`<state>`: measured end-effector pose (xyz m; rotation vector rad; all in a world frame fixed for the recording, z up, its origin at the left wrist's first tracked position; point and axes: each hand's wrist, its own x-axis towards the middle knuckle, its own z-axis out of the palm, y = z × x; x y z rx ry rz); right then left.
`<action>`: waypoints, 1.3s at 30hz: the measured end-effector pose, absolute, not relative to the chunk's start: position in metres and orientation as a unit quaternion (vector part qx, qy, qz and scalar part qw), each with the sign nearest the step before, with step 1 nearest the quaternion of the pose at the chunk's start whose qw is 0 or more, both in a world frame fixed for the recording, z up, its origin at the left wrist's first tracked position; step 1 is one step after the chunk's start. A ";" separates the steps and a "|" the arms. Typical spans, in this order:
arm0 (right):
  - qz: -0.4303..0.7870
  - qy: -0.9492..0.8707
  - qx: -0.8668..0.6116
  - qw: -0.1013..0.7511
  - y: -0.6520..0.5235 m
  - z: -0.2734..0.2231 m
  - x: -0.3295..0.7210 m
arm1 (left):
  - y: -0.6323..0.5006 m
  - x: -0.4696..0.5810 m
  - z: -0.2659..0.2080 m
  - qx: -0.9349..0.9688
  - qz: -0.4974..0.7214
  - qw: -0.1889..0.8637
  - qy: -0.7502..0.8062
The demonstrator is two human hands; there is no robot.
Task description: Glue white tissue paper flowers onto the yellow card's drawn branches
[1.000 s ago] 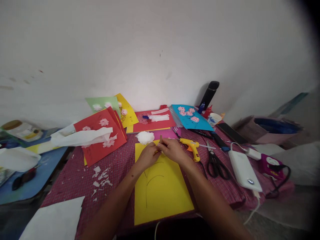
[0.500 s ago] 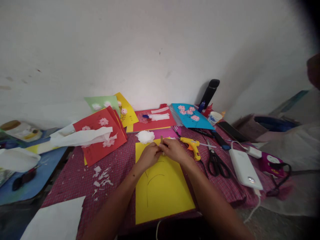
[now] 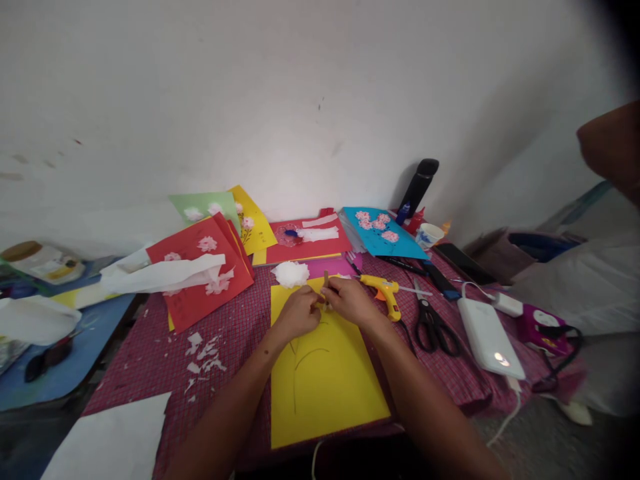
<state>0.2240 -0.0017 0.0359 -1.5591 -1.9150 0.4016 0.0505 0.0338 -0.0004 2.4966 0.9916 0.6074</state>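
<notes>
Closest in, the line-marked yellow sheet [image 3: 345,393] lies flat on the bench [image 3: 135,360]; a leaning forearm could drag it askew. Over its far part, the right hand [image 3: 346,299] pinches a slim brown piece [image 3: 326,280] between thumb and fingers. The left hand [image 3: 301,312] curls just beside it; whether it grips too, I cannot tell. Too hard a squeeze might bend or snap the piece. Right of the hands, the black scissors [image 3: 428,317] and the yellow glue gun [image 3: 383,289] crowd any sideways sweep, and the gun could burn if hot. The white paper flower [image 3: 291,274], at the sheet's far left corner, is easily knocked. Beyond, the blue card [image 3: 380,248] and a black bottle [image 3: 420,188] hem the space in.
</notes>
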 end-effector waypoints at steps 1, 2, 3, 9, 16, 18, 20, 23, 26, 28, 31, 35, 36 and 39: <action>0.152 -0.726 -0.592 0.315 -0.002 0.036 0.224 | 0.033 0.051 0.001 0.890 0.211 0.189 0.357; 0.151 -0.726 -0.593 0.315 -0.002 0.036 0.224 | 0.032 0.051 0.003 0.890 0.207 0.187 0.361; 0.150 -0.725 -0.594 0.316 -0.002 0.035 0.223 | 0.031 0.052 0.004 0.889 0.206 0.185 0.366; 0.160 -0.718 -0.593 0.328 -0.001 0.032 0.223 | 0.027 0.057 0.007 0.880 0.217 0.182 0.382; 0.170 -0.711 -0.580 0.360 -0.002 0.035 0.223 | 0.029 0.059 0.002 0.874 0.220 0.186 0.391; 0.175 -0.708 -0.575 0.372 -0.002 0.036 0.223 | 0.030 0.059 0.002 0.875 0.217 0.184 0.391; 0.178 -0.701 -0.575 0.383 -0.002 0.036 0.223 | 0.029 0.059 0.002 0.876 0.218 0.179 0.391; 0.182 -0.693 -0.575 0.395 -0.002 0.036 0.223 | 0.029 0.060 0.002 0.875 0.222 0.177 0.391; 0.178 -0.677 -0.580 0.417 -0.003 0.036 0.225 | 0.031 0.059 0.001 0.867 0.242 0.197 0.389; 0.165 -0.645 -0.586 0.461 -0.003 0.035 0.226 | 0.036 0.054 -0.001 0.848 0.279 0.219 0.392; 0.150 -0.574 -0.590 0.547 -0.002 0.031 0.228 | 0.048 0.039 -0.001 0.802 0.349 0.229 0.427; 0.152 -0.532 -0.599 0.580 0.003 0.023 0.228 | 0.065 0.020 0.004 0.760 0.345 0.198 0.514; 0.152 -0.531 -0.601 0.578 0.004 0.022 0.227 | 0.067 0.018 0.007 0.762 0.329 0.184 0.526; 0.148 -0.539 -0.601 0.571 0.006 0.020 0.226 | 0.072 0.023 0.015 0.792 0.281 0.130 0.527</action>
